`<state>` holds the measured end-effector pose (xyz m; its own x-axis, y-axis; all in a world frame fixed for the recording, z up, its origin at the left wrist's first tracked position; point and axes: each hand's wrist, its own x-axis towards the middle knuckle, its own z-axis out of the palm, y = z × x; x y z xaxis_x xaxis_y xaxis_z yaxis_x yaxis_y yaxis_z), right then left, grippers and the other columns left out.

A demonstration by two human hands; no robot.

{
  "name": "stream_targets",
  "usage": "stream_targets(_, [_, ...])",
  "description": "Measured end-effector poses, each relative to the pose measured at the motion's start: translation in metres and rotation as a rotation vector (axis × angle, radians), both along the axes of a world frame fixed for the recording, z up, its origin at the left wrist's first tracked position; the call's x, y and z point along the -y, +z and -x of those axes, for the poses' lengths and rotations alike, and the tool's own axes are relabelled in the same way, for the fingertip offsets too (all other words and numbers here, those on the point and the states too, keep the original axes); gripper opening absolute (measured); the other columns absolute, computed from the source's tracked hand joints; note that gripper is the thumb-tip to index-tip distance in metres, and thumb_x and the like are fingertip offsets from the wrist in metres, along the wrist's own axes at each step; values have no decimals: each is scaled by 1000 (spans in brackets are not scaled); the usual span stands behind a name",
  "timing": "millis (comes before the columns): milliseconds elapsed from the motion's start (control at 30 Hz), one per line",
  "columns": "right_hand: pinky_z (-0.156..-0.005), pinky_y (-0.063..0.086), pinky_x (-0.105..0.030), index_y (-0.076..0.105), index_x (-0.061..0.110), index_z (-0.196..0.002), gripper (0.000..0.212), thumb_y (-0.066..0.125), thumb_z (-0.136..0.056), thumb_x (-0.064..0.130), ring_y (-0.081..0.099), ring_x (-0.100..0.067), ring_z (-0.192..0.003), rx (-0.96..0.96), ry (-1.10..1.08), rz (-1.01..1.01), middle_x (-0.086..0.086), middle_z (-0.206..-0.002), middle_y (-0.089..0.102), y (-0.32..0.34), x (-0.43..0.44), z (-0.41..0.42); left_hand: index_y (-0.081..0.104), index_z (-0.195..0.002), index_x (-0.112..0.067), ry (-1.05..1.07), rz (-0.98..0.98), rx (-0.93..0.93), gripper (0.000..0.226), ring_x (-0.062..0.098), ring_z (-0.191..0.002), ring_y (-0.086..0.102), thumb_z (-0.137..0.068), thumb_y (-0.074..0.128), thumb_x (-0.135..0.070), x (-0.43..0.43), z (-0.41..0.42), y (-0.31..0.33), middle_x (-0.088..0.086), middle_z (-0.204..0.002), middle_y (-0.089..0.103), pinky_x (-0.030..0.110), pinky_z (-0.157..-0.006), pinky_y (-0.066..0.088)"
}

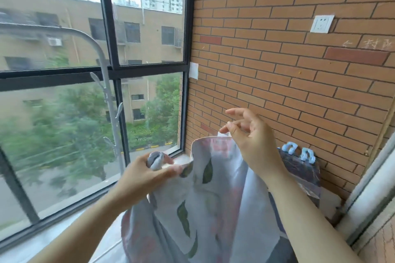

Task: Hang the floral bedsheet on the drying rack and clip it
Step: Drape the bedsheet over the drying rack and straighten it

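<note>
Over by the corner where the window (111, 70) meets the brick wall (277, 60), the floral bedsheet (213, 198) hangs in loose folds, low and near, between the person's two forearms. Its top edge humps up just under the right hand, and whatever carries it is hidden beneath the cloth.

The left hand (145, 175) is curled round a pale grey-blue clip (156, 161), thumb on top and fingers below. That clip sits right at the left end of the sheet's upper edge, with a bunch of the fabric touching the fingertips. I cannot tell whether the clip's mouth has bitten onto the cloth.

The right hand (250, 134) is raised over the sheet's highest fold with its fingers (233, 111) spread and loosely bent, gripping nothing. Its thumb tip hovers just above a small white tab at the sheet's edge, and the wrist lies against the cloth.

To the right, close to the wall, two light blue clips (299, 151) sit on the top edge of a darker cloth (303, 173). On the left, the white post of the drying rack (102, 66), with its small hooks, stands against the glass. A white socket (321, 24) is fixed high on the bricks.
</note>
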<state>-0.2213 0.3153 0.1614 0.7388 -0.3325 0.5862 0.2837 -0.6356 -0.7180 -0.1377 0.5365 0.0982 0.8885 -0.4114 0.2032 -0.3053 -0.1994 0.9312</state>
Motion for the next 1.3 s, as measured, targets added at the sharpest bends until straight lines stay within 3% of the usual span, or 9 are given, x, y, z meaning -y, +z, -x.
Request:
stream_targets(267, [-65,47,-9,63,27,-113,27,68,-88,35,66,2,-76,-6,119,65,8,-81,73,23,-30,-36,48,-58,2,336,-8,234,45,7,-41,37,-63,66,-40,-94,-19,41,-2,-47,43,19,-42,29])
stream_targets(433, [-77,45,-15,53,43,-131,83,84,-55,60,63,-1,-95,-281,305,312,18,-96,69,55,-60,-52,51,-57,-6,511,-9,362,34,3,-36,35,-82,67,-22,-152,-31,87,-5,-43,42,20,-41,30])
stream_targets(600, [-67,47,-25,73,24,-85,7,71,-82,30,65,-15,-80,-236,165,632,7,-78,71,78,-100,-79,43,-51,-12,706,-42,476,41,16,-45,37,-78,64,-34,-221,-40,127,-8,-40,41,28,-51,31])
stream_targets(733, [-52,36,-27,62,17,-67,29,58,-90,34,54,-24,-64,-156,-56,677,4,-58,56,98,-135,-97,34,-54,-9,833,-69,611,46,19,-48,30,-91,58,-19,-268,-44,154,0,-50,34,30,-48,27])
stream_targets(833, [-48,35,-26,57,16,-58,43,52,-95,37,51,-20,-49,-152,-70,524,2,-50,54,111,-159,-109,43,-67,6,832,25,558,41,18,-55,39,-93,57,-22,-310,-56,170,7,-56,41,29,-53,30])
stream_targets(933, [-45,49,-25,60,6,-65,40,45,-99,21,59,-21,-39,-256,228,-111,-14,-54,66,130,-199,-120,44,-71,7,778,93,564,39,18,-56,39,-94,57,-22,-338,-63,188,10,-60,42,29,-55,30])
stream_targets(1067, [-65,60,-34,51,6,-91,21,33,-100,8,72,-29,-74,-264,574,-671,-22,-81,72,151,-249,-133,43,-70,0,734,187,576,37,18,-58,40,-93,58,-25,-369,-76,211,9,-62,43,31,-58,30])
stream_targets(1167, [-101,43,-42,60,19,-100,22,38,-102,15,59,-18,-118,-116,651,-619,-1,-110,69,154,-275,-154,52,-70,-14,772,323,544,29,17,-61,42,-90,61,-34,-387,-88,226,7,-64,46,33,-60,33])
stream_targets(1300, [-97,44,-23,60,33,-125,31,41,-103,20,54,-8,-104,179,498,-208,17,-111,59,160,-302,-180,54,-69,-10,932,381,547,34,17,-63,42,-89,61,-36,-400,-107,253,4,-65,48,31,-61,33])
